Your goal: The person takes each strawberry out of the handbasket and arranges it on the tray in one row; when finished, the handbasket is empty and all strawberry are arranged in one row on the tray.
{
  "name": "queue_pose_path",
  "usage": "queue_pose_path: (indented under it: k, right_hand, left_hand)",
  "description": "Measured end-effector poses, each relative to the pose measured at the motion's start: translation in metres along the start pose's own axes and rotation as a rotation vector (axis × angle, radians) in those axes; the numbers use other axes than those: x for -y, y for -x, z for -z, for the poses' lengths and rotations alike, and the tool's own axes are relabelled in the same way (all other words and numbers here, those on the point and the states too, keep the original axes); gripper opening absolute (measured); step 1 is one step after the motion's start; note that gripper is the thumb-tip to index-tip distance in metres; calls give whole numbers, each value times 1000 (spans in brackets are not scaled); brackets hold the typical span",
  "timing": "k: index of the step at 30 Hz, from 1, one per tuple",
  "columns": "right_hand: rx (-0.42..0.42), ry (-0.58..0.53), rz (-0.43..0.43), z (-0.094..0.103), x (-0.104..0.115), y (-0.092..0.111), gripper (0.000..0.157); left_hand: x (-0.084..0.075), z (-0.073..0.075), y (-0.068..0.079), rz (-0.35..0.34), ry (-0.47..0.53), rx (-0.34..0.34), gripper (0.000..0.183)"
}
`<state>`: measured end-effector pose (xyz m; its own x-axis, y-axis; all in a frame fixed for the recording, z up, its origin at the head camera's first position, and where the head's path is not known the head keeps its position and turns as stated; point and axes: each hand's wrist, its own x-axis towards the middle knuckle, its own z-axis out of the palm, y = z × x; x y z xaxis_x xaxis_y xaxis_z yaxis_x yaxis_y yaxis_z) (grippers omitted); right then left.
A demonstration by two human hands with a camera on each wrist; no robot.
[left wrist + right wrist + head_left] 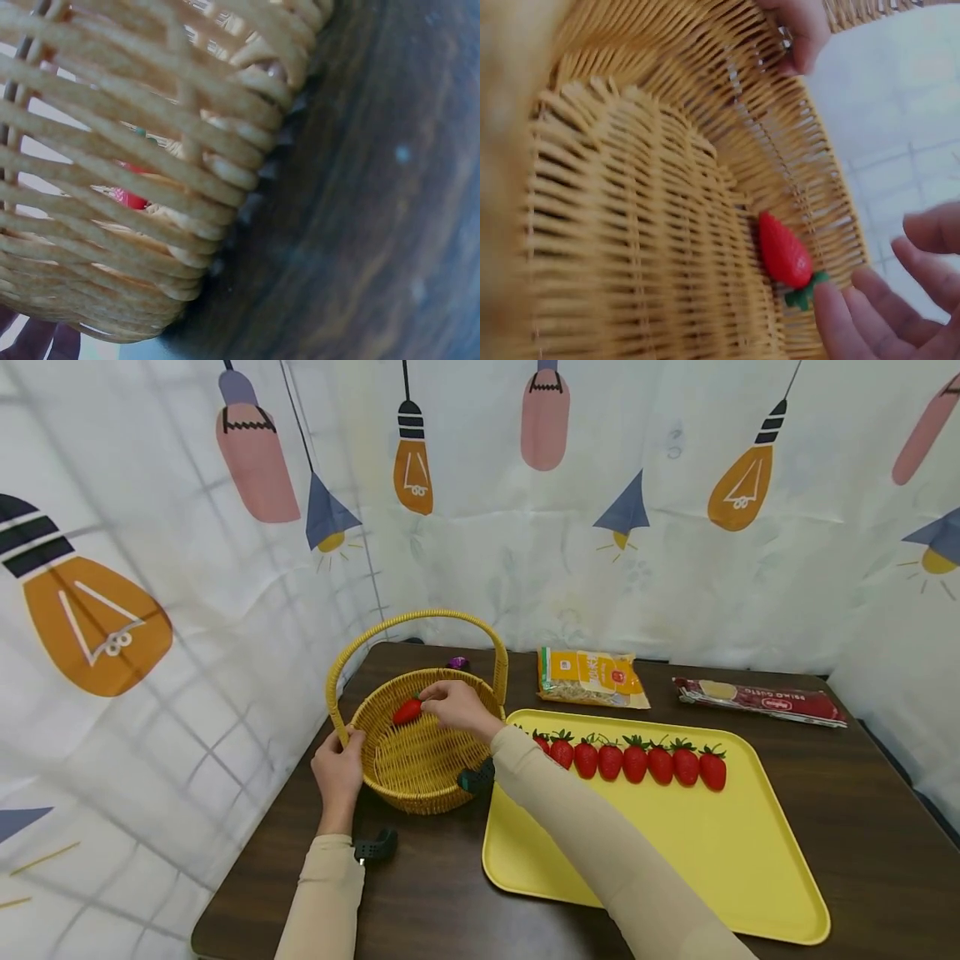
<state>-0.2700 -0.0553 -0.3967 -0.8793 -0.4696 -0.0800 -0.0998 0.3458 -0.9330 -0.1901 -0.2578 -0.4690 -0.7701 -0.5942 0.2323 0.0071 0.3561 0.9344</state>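
Observation:
A yellow wicker basket with a tall arched handle stands on the dark table. At its left rim, by the foot of the handle, my left hand grips the edge. One red strawberry with green leaves lies inside against the basket wall. My right hand is over the basket's inside, its fingers parted and its fingertips close beside the leaves. Whether a fingertip touches the leaves I cannot tell. Through the weave in the left wrist view, only bits of the red strawberry show.
Right of the basket lies a yellow tray with a row of several strawberries, its left end partly hidden by my right sleeve. Behind stand an orange-and-clear food packet, a dark red packet and a small purple item.

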Motion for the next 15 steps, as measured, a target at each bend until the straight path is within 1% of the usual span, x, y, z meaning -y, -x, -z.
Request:
queue_pose_path:
  k: [6, 12, 15]
  right_hand:
    - [-46, -53, -11, -2, 1, -9, 26]
    - [12, -29, -17, -5, 5, -16, 37]
    - [33, -5, -26, -6, 6, -21, 40]
  left_hand:
    - [-1, 0, -1, 16, -9, 11, 22]
    - [-2, 1, 1, 13, -8, 4, 21]
    - [-3, 1, 1, 15, -8, 4, 21]
